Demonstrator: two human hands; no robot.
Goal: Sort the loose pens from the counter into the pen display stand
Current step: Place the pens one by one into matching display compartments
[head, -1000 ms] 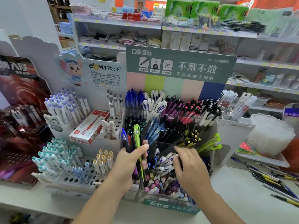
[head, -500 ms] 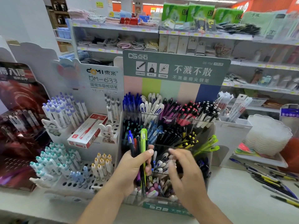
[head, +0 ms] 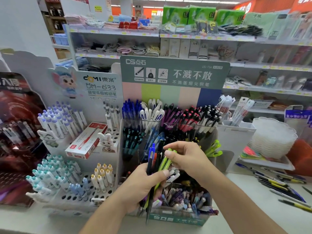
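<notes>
A bunch of pens [head: 156,166] stands upright in the left hand [head: 143,188], whose fingers and thumb are curled round the shafts; a blue one, a red one, black ones and green ones show above the fist. The right hand [head: 187,159] pinches the top of a green pen [head: 166,162] in that bunch between thumb and fingers. Both hands hover in front of the pen display stand [head: 175,217], over its lower compartments, which are full of mixed pens; its upper tiers hold blue, white, purple, red-tipped and black pens under a green header card [head: 173,72]. More loose pens [head: 278,184] lie on the counter [head: 253,208] well to the right, some yellow and black, some blue. Left of the stand is a white display with holes [head: 81,196] carrying teal, blue and yellow capped pens, and a red and white box [head: 86,141] rests on it. A stack of white trays [head: 273,137] sits at the far right
</notes>
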